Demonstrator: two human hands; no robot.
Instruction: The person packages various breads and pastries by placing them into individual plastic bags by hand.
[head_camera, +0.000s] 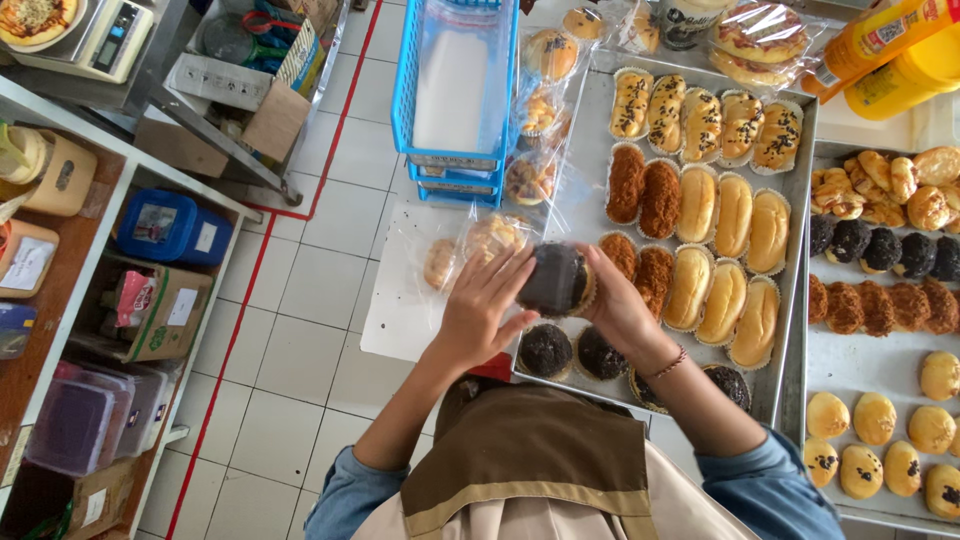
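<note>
Both my hands hold a dark chocolate bun (553, 279) in a clear plastic bag, just above the near left corner of a metal tray (790, 300). My left hand (483, 308) grips the bag's left side with fingers spread over it. My right hand (620, 305), with a bead bracelet at the wrist, cups the bun from the right. On the tray lie rows of oblong golden buns (735, 215), brown crumb-coated buns (643, 198) and dark round buns (545, 350).
Bagged buns (495, 236) lie on a white board left of the tray. A blue basket (455, 90) stands behind them. A second tray of mixed buns (890, 330) sits at right, yellow bottles (900, 50) behind it. Shelves with boxes and a scale (95, 40) line the left.
</note>
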